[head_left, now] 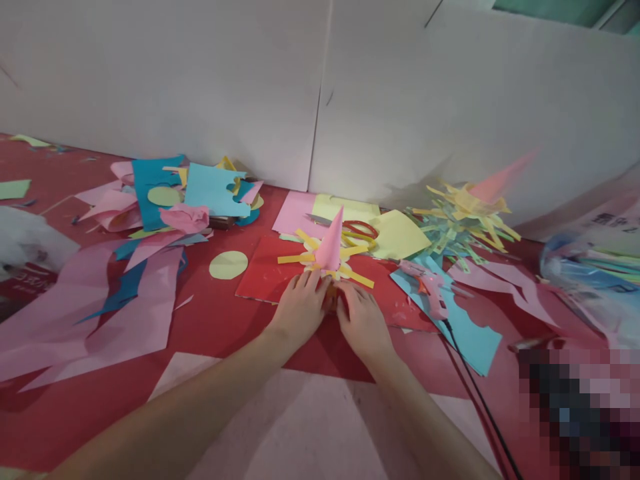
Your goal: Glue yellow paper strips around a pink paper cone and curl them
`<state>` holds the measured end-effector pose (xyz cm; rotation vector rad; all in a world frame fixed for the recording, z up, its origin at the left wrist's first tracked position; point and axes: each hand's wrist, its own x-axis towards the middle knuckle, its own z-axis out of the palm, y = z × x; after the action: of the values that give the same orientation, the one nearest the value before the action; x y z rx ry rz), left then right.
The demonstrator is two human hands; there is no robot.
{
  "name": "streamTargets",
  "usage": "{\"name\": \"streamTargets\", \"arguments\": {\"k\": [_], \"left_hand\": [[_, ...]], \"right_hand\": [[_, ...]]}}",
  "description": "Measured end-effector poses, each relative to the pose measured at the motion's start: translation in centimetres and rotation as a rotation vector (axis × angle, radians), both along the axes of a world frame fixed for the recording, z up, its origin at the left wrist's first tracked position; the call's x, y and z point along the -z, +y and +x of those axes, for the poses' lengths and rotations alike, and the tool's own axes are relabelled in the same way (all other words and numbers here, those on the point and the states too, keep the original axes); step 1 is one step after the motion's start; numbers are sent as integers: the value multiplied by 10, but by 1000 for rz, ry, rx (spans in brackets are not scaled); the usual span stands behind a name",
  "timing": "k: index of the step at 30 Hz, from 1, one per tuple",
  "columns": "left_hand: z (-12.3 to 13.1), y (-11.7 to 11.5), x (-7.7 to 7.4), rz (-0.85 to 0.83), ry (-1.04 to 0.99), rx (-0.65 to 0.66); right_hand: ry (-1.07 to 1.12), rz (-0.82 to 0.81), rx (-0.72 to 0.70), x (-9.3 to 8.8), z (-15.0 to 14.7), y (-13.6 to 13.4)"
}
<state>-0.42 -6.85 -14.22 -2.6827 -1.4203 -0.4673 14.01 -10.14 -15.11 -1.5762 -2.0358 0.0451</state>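
A pink paper cone (330, 245) stands upright on a pale round base, with yellow paper strips (357, 276) spreading out from it like rays. This piece sits on a red board (260, 270). At its near edge, my left hand (303, 303) has its fingers bent and closed on the base. My right hand (363, 319) meets it there, its fingertips pinched together. A bit of yellow strip shows between the two hands; the fingertips hide most of it. Right of the board, a pink hot glue gun (431, 291) lies on light blue paper (480, 337), its cord running toward me.
Scissors (357, 230) with red and yellow handles lie behind the cone on yellow paper. A finished-looking cone with fringed strips (465, 213) stands at right. Paper scraps (215, 190) and a pale yellow disc (229, 265) lie left. Plastic bags flank both sides; a white wall (200, 80) rises behind.
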Motion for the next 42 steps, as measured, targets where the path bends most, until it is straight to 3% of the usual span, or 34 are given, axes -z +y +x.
{"name": "streamTargets", "arguments": {"k": [16, 42], "left_hand": [[1, -2, 1, 12, 73, -8], [0, -3, 3, -7, 1, -8]], "right_hand": [[22, 37, 0, 2, 4, 3], [18, -3, 32, 0, 4, 2]]}}
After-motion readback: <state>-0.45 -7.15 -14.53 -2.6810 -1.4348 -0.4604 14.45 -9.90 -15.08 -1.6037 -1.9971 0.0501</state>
